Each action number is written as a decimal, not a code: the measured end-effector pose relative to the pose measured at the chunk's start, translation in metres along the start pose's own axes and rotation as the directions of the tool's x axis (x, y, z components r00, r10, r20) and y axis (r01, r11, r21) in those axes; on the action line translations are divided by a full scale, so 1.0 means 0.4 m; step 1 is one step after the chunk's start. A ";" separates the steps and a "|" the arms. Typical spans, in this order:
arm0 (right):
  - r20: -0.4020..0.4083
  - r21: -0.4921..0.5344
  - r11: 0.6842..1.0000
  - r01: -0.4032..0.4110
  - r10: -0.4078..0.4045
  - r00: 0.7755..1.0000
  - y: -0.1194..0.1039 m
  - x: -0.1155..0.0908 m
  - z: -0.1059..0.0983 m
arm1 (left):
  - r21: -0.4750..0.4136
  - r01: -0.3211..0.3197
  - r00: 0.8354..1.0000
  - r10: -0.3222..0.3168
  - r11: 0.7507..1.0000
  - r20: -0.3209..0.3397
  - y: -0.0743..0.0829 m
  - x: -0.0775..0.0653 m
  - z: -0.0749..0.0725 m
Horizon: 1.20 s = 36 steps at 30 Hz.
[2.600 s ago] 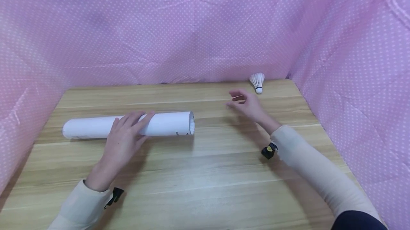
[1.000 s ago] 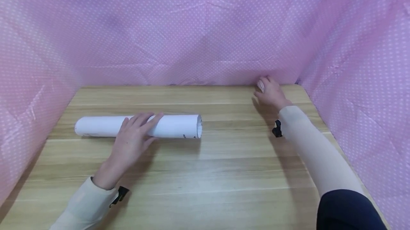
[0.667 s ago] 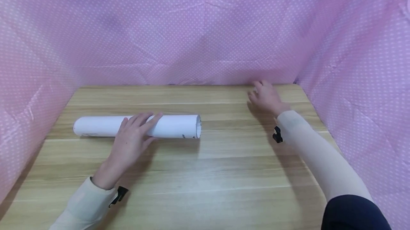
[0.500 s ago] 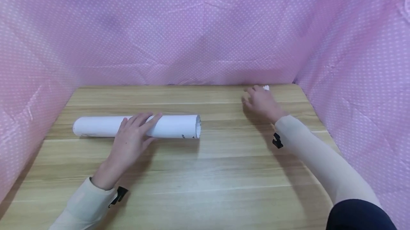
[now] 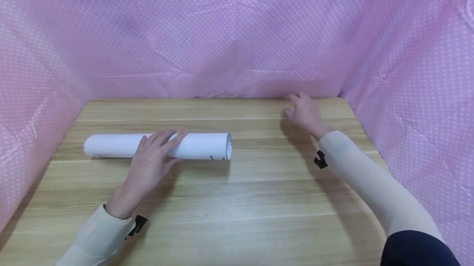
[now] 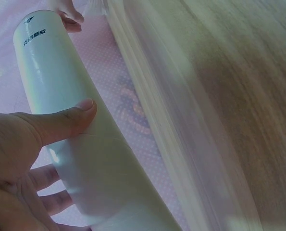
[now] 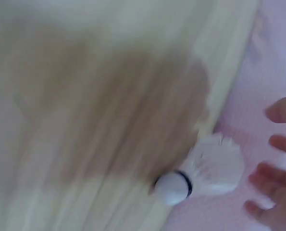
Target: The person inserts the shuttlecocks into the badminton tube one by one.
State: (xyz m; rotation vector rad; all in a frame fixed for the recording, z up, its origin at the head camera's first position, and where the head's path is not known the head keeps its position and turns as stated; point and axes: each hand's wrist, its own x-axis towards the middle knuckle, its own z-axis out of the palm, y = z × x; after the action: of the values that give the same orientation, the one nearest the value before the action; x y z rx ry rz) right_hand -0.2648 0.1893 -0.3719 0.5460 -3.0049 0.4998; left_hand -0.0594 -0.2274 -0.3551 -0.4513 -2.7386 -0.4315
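My left hand grips a long white shuttlecock tube across its middle. In the left wrist view, the thumb lies over the tube and the other fingers come round its far side. The tube's right end is uncovered, with pale feather-like edges just inside the mouth. At the back right of the table, my right hand has its fingers spread and loosely bent. Beside those fingers, a white feather shuttlecock with a black-banded cork lies on the wood in the right wrist view. The hand hides it in the head view.
The wooden table ends at the back against a pink dotted cloth, which also hangs along both sides. Black wrist mounts stick out below both sleeves.
My right hand has gone to the far right, closed around the shuttlecock, then moved off it with fingers spread. The left hand has kept its grip on the tube.
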 end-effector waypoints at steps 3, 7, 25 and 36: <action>0.096 0.046 0.988 -0.149 0.144 0.985 0.029 0.010 -0.007 | 0.003 -0.007 1.000 0.007 1.000 0.002 0.000 -0.001 0.003; 0.170 0.088 0.981 -0.171 0.155 0.973 0.043 0.018 0.001 | 0.004 -0.012 1.000 0.012 1.000 0.003 0.003 -0.002 0.005; 0.350 -0.287 0.916 0.278 -0.170 0.921 -0.099 -0.017 -0.004 | 0.019 -0.024 1.000 0.025 1.000 -0.011 -0.002 -0.002 -0.004; 0.367 -0.554 0.787 0.270 -0.060 0.928 -0.127 0.004 0.026 | 0.001 -0.015 1.000 0.015 1.000 0.001 -0.006 -0.003 0.002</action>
State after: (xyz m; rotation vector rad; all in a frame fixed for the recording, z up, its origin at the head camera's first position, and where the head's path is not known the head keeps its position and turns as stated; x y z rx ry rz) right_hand -0.2485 0.1402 -0.3661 0.8885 -3.1016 -0.6123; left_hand -0.0595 -0.2294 -0.3567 -0.4719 -2.7349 -0.4265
